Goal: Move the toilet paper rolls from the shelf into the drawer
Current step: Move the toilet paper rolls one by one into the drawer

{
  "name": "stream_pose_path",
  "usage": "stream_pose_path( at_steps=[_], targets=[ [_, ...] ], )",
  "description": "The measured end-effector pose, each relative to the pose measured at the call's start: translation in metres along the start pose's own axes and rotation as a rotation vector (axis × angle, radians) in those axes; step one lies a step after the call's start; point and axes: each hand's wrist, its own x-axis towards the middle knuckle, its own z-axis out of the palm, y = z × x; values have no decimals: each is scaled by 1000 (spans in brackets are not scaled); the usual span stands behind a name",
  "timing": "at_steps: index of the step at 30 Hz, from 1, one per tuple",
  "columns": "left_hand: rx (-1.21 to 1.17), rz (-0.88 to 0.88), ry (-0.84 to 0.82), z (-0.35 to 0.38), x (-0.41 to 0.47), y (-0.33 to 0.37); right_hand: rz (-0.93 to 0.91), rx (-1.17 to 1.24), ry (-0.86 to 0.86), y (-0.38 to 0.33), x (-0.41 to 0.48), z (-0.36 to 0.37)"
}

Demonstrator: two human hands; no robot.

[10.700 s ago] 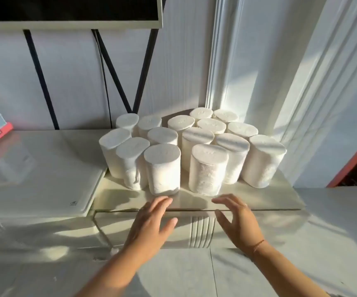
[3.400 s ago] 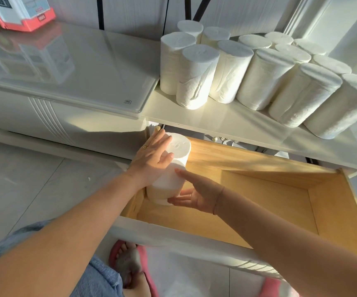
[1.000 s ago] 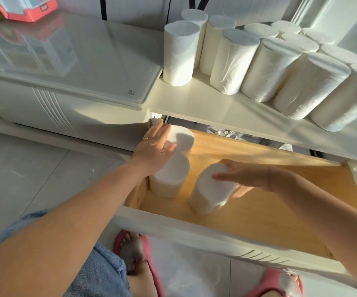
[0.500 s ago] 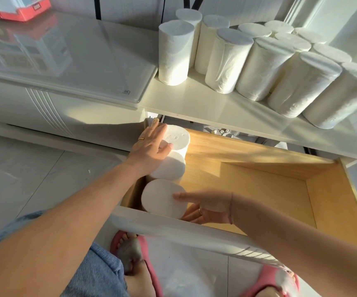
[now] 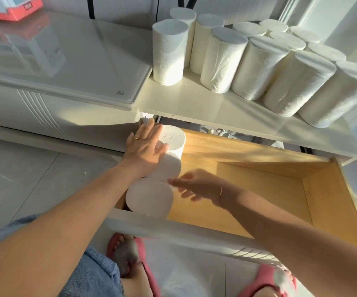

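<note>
Several white toilet paper rolls (image 5: 257, 69) stand upright on the white shelf (image 5: 190, 103). Below it the wooden drawer (image 5: 259, 189) is pulled out. Three rolls stand in a row along its left side: a back roll (image 5: 174, 139), a middle roll (image 5: 169, 166) and a front roll (image 5: 149, 196). My left hand (image 5: 145, 146) lies flat, fingers spread, against the back and middle rolls. My right hand (image 5: 199, 185) hovers blurred just right of the front roll, fingers apart, holding nothing.
A glass-topped white cabinet (image 5: 61, 67) adjoins the shelf on the left, with a red and white toy box (image 5: 10, 7) at its far corner. The drawer's white front (image 5: 173, 230) is near my pink slippers (image 5: 130, 254) on the tiled floor.
My right hand has let go of the front roll and lifted slightly to the right. My left hand stays pressed on the rolls at the drawer's left.
</note>
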Motion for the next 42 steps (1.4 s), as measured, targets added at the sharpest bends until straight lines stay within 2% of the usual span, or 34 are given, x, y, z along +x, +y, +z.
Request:
stream_pose_path(
  at_steps=[4, 6, 9, 11, 17, 22, 25, 27, 32, 38, 42],
  targets=[
    [120, 67, 2, -2, -2, 6, -305, 76, 595, -23, 15, -62],
    [143, 104, -8, -2, -2, 13, -404, 136, 822, -35, 31, -98],
    [162, 157, -6, -2, -2, 18, -489, 192, 1052, -53, 57, -146],
    [208, 209, -15, -2, 0, 19, -489, 176, 1098, -62, 74, -166],
    [429, 241, -51, 4, 10, 22, -465, 204, 1048, -76, 109, -179],
    [390, 261, -30, 4, 4, 24, -423, 419, 951, -94, 125, -199],
    [385, 240, -49, 5, 5, 24, -469, 439, 897, -93, 122, -202],
    [411, 235, -67, 4, 7, 24, -531, 408, 804, -86, 111, -196],
    [406, 236, -65, 5, 4, 28, -707, 345, 445, -54, 48, -157],
    [437, 232, -30, 11, 2, 28, -625, 259, 233, 0, -20, -130],
    [366, 251, -51, 12, 2, 27, -475, 232, 137, 43, -23, -105]
  ],
)
